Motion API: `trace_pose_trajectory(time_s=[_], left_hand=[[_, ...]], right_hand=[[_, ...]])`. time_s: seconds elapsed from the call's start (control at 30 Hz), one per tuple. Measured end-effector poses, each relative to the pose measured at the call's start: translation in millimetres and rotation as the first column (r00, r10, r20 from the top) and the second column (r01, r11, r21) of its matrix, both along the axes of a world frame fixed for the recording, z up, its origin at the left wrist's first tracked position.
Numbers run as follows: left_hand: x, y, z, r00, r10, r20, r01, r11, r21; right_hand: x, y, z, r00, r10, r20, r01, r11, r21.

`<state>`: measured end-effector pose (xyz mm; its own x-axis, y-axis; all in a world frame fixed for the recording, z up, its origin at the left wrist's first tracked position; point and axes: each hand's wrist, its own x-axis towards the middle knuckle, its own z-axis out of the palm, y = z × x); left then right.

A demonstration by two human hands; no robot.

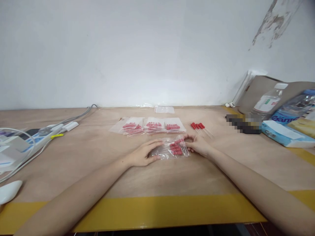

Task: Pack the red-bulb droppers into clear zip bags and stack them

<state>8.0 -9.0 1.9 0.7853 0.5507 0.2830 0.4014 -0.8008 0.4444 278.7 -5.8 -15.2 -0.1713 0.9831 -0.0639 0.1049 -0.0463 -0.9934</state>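
Note:
A clear plastic bag (169, 150) with several red-topped droppers inside lies on the wooden table (98, 157) between my hands. My left hand (144, 154) grips the bag's left end, thumb and fingers pressed on the plastic. My right hand (198, 144) pinches the bag's right end, where the red tops sit. Just behind lie three filled bags (154, 126) of the same droppers in a row. A few loose red-topped droppers (199, 127) lie to the right of that row, close to my right hand.
An empty clear bag (164, 109) lies by the wall. Cables and a power strip (54, 131) run along the left side. Bottles (269, 103), a tissue pack (285, 134) and cardboard stand at the right. Yellow tape (157, 211) marks the near edge.

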Motion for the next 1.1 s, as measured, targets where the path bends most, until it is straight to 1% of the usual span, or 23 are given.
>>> trace_pose_trajectory(time_s=[0.07, 0.13, 0.23, 0.3, 0.33, 0.43, 0.47, 0.5, 0.6, 0.67, 0.77, 0.87, 0.93, 0.97, 1.0, 1.03, 1.1], left_hand=[[0.0, 0.7, -1.1, 1.000, -0.003, 0.007, 0.003, 1.000, -0.002], [0.0, 1.4, -2.0, 1.000, -0.009, 0.017, 0.009, 1.000, 0.000], [-0.1, 2.4, -2.2, 0.999, -0.024, 0.027, 0.024, 1.000, 0.006], [-0.2, 2.7, -1.8, 0.999, -0.030, 0.023, 0.030, 1.000, 0.003], [-0.3, 2.7, -1.6, 0.999, -0.032, 0.023, 0.032, 0.999, 0.002], [-0.7, 2.6, -1.4, 1.000, -0.025, 0.014, 0.025, 1.000, 0.000], [-0.7, 2.4, -1.4, 1.000, -0.021, 0.009, 0.021, 1.000, -0.002], [-0.7, 2.2, -1.3, 1.000, -0.015, 0.003, 0.015, 1.000, -0.006], [-0.4, 1.5, -0.7, 1.000, -0.002, -0.002, 0.002, 1.000, -0.013], [0.0, 0.9, -0.1, 1.000, -0.002, 0.002, 0.002, 1.000, -0.011], [0.2, 0.6, 0.4, 1.000, -0.004, -0.004, 0.004, 1.000, -0.015], [0.0, 1.2, -0.1, 1.000, 0.002, -0.017, -0.003, 1.000, -0.015], [-0.2, 1.8, -0.9, 1.000, 0.004, -0.019, -0.005, 1.000, -0.011], [-0.3, 2.1, -1.2, 1.000, 0.003, -0.021, -0.003, 1.000, -0.009], [-0.4, 2.3, -1.6, 1.000, 0.003, -0.023, -0.004, 1.000, -0.006], [-0.5, 2.3, -1.9, 1.000, 0.004, -0.029, -0.004, 1.000, -0.004], [-0.5, 2.0, -2.3, 0.999, 0.005, -0.038, -0.005, 1.000, 0.003]], right_hand=[[-2.6, 0.4, -0.9, 0.998, 0.039, 0.041, -0.039, 0.999, -0.012], [-6.3, 1.6, -2.9, 0.999, 0.045, 0.030, -0.044, 0.999, -0.017], [-12.9, 3.2, -5.2, 0.999, 0.007, -0.040, -0.006, 1.000, 0.023], [-16.7, 3.5, -4.8, 0.998, -0.030, -0.046, 0.032, 0.998, 0.056], [-18.2, 3.4, -4.0, 0.999, -0.028, -0.038, 0.030, 0.998, 0.064], [-20.1, 2.8, -1.2, 0.997, 0.071, -0.014, -0.070, 0.995, 0.070], [-20.0, 2.8, -1.0, 0.996, 0.084, 0.008, -0.085, 0.994, 0.069], [-19.7, 3.2, -1.3, 0.996, 0.071, 0.046, -0.074, 0.995, 0.069], [-18.1, 5.5, -5.3, 0.981, -0.056, 0.186, 0.040, 0.995, 0.086], [-17.0, 7.3, -8.3, 0.975, -0.076, 0.207, 0.059, 0.994, 0.086], [-15.6, 8.5, -8.4, 0.991, 0.005, 0.135, -0.013, 0.998, 0.059], [-15.1, 7.7, -2.9, 0.995, 0.065, 0.077, -0.069, 0.996, 0.063], [-14.5, 7.2, 1.0, 0.989, 0.136, 0.056, -0.140, 0.987, 0.076], [-13.8, 7.2, 2.4, 0.982, 0.182, 0.050, -0.186, 0.980, 0.073], [-12.6, 7.4, 3.4, 0.978, 0.201, 0.055, -0.204, 0.977, 0.055], [-11.1, 7.6, 3.9, 0.981, 0.177, 0.074, -0.179, 0.983, 0.026], [-7.5, 7.9, 4.5, 0.992, 0.023, 0.127, -0.020, 1.000, -0.021]])
